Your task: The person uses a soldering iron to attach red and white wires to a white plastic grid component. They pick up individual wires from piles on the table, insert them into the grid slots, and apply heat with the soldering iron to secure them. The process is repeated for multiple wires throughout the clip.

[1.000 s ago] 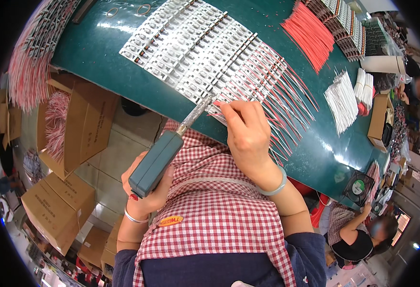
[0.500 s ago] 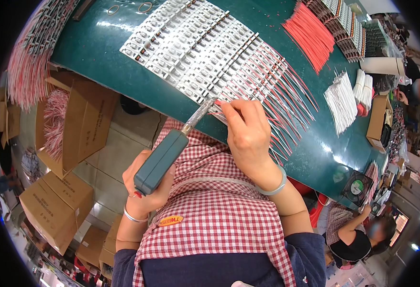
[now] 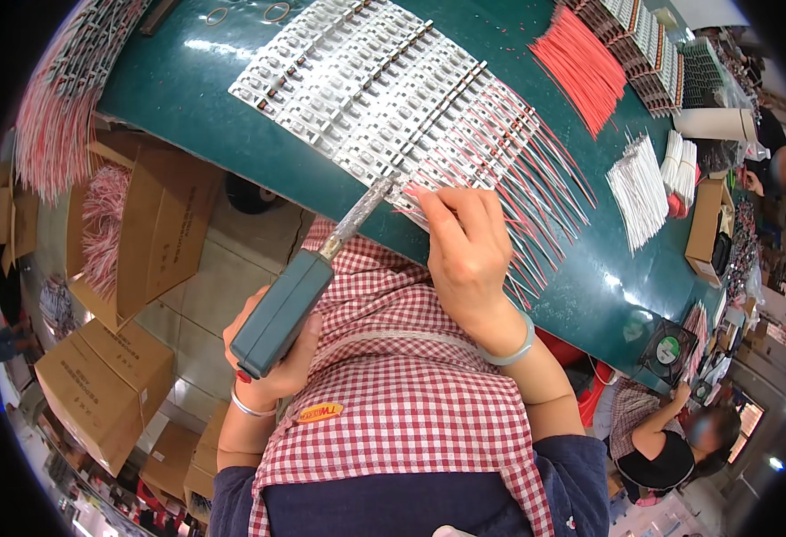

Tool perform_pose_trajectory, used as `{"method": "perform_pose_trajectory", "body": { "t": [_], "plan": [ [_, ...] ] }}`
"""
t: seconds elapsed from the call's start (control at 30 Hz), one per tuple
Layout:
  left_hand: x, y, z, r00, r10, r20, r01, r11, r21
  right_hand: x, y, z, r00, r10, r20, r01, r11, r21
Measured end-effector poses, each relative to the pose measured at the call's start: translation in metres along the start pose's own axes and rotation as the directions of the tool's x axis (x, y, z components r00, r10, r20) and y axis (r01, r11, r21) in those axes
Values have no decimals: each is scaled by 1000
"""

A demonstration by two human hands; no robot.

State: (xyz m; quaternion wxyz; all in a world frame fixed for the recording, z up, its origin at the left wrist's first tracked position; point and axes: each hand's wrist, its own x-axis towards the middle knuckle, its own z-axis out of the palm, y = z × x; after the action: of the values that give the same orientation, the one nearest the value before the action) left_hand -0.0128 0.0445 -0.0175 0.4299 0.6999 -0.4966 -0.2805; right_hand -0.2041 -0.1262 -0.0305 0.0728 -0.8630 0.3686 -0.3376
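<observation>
My left hand (image 3: 296,362) is closed round the dark green body of a soldering gun (image 3: 283,311). Its metal barrel slants up to the near edge of a sheet of white and silver boards (image 3: 357,98), the tip close to my right fingertips. My right hand (image 3: 469,259) pinches the end of a red wire (image 3: 414,191) at that same edge. Red and white wires (image 3: 536,192) fan out from the right part of the sheet, some of them passing behind my right hand. What exactly the tip touches is too small to tell.
Beyond the sheet on the green table (image 3: 187,107) lie bundles of red wires (image 3: 581,72) and white wires (image 3: 636,192). Stacked boards (image 3: 635,45) stand at the far right, a black fan (image 3: 666,349) nearer. Cardboard boxes (image 3: 142,233) stand left; another person (image 3: 670,438) sits right.
My left hand has drawn the soldering gun a little left and toward me, its tip moving off from my right fingertips. My right hand has barely shifted and still pinches the red wire.
</observation>
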Motion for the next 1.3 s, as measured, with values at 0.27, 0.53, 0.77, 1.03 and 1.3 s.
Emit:
{"method": "perform_pose_trajectory", "body": {
  "t": [0.27, 0.53, 0.77, 1.03, 1.3],
  "plan": [
    [-3, -2, 1, 1000, 18, 3, -19, 999, 29, -6, -5, 1, 1000, -9, 6, 9, 1000, 26],
    [0, 4, -1, 998, 54, 10, -55, 997, 46, -8, -8, 3, 1000, 6, 18, -6, 1000, 26],
    [2, 5, -1, 996, 86, 26, -87, 995, 39, -8, -8, 3, 1000, 5, 26, -6, 999, 35],
    [10, 16, 0, 994, 95, 44, -98, 994, 55, -8, -9, 2, 999, 31, 37, -31, 999, 15],
    [11, 17, 2, 991, 129, 31, -131, 988, 80, -9, -7, 2, 999, 14, 48, -14, 1000, 12]
  ]
}}
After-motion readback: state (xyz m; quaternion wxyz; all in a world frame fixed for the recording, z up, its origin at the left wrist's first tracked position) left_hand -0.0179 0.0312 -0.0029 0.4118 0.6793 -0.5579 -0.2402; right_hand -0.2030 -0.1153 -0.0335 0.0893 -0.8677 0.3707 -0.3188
